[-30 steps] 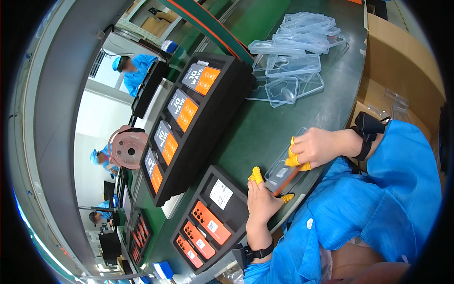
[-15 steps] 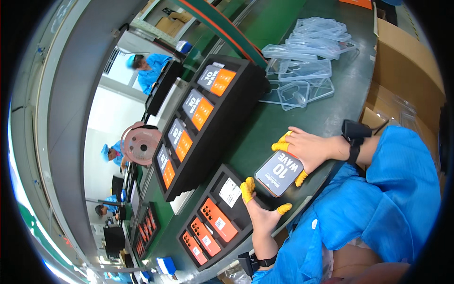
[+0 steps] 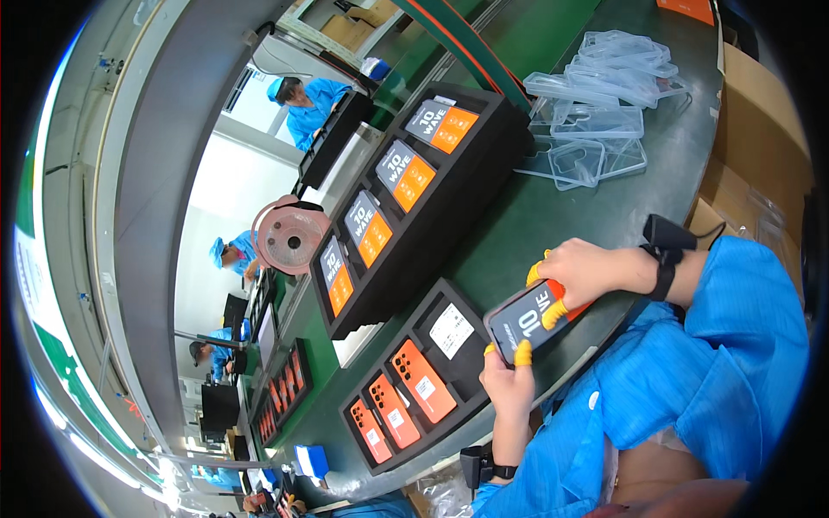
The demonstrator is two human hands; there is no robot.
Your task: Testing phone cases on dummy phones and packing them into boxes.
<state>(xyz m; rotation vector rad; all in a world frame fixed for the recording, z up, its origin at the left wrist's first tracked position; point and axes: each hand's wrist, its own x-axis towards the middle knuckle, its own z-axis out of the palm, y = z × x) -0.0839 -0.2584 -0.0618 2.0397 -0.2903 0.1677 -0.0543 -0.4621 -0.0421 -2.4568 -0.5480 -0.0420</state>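
A smartphone (image 3: 519,319) with a grey and orange film on its face is held between my two hands, near the bench's front edge. My right hand (image 3: 587,269) grips its far right end, fingers along the upper edge and thumb across the face. At the opposite end, my left hand (image 3: 509,386) pinches the near corner between thumb and finger. Yellow finger cots cover the fingertips I can see. Left of the phone lies a black foam tray (image 3: 473,380) with several orange phones (image 3: 423,381), backs up, and a slot with a white label (image 3: 451,331) in it.
Beyond stands a thick black foam tray (image 3: 449,194) of film-faced phones. Clear plastic cases (image 3: 604,104) are heaped at the far right of the green bench (image 3: 492,246). A cardboard box (image 3: 764,138) stands at the right. A pink fan (image 3: 292,235) and co-workers in blue (image 3: 313,108) are farther off.
My left hand has closed from an open spread onto the phone's near corner. My right hand has shifted its grip, its thumb now over the phone's face. The whole view has shifted slightly.
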